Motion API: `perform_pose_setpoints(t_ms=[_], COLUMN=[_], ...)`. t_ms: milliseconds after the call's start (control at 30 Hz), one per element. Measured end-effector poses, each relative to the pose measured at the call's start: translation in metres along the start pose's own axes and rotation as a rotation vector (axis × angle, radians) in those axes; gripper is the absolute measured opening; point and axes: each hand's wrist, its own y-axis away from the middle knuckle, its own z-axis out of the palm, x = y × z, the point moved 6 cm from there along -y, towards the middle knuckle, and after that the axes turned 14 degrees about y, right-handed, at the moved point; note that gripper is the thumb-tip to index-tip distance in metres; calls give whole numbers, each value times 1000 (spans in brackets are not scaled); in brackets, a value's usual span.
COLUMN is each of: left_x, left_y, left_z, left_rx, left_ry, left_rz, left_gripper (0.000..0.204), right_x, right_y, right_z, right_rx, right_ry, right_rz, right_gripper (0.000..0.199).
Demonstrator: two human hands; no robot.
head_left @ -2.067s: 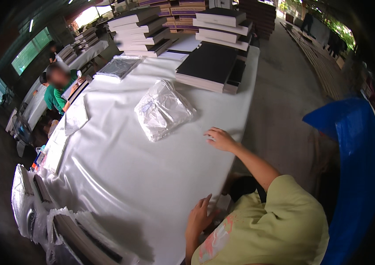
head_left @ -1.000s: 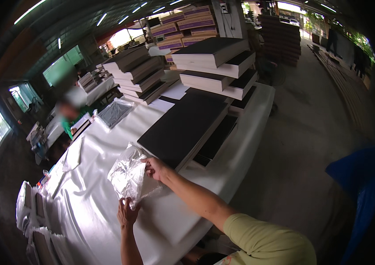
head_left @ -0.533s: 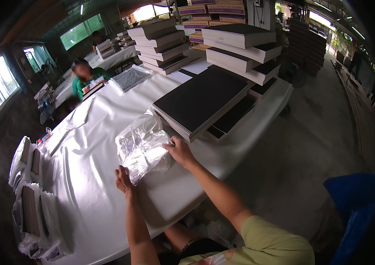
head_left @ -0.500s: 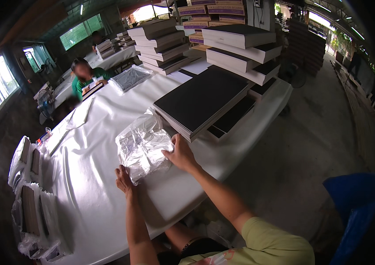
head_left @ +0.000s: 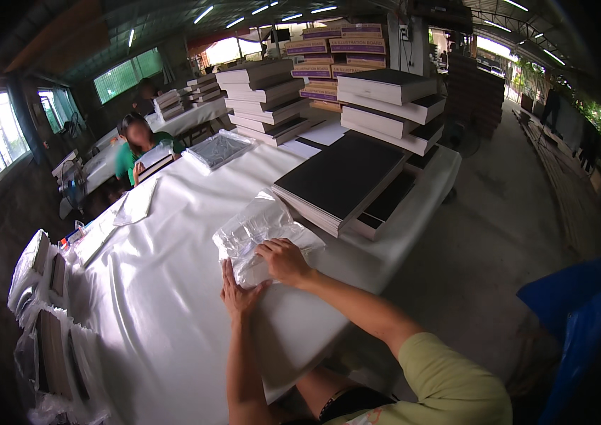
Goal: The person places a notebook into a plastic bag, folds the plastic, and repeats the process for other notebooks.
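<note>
At the far left edge, bagged flat items [head_left: 45,333] stand in a row against the white-covered table [head_left: 159,283]. Farther back on the left, a person in a green top [head_left: 137,145] sits behind the table. Near the middle, the left hand [head_left: 238,296] lies flat and open on the cloth, fingertips touching the near edge of a stack of clear plastic bags [head_left: 261,230]. Just to its right, the right hand [head_left: 285,261] rests on top of the bags with fingers curled, pressing down; whether it pinches a sheet I cannot tell. Right of the bags lies a stack of black flat boxes [head_left: 346,180], with taller box stacks [head_left: 385,106] beyond.
</note>
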Motion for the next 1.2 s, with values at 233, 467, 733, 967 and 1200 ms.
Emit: perform_pose_setpoints(t_ms=[233, 467, 733, 967, 1200], left_x=[-50, -49, -15, -61, -43], left_y=[2, 13, 52, 117, 164], left_z=[10, 6, -79, -127, -168], left_rx=[-10, -22, 50, 100, 581], left_ry=[-215, 122, 1227, 619, 236], left_rz=[-72, -138, -330, -410, -328], left_gripper=[92, 83, 73, 65, 45], right_x=[-83, -87, 62, 79, -63], right_y=[6, 3, -46, 60, 58], right_z=[-97, -179, -105, 26, 22], right_rx=[363, 574, 423, -339, -206], right_ry=[19, -210, -618, -101, -102], right_rz=[-311, -77, 729, 675, 23], right_gripper=[22, 14, 16, 34, 45])
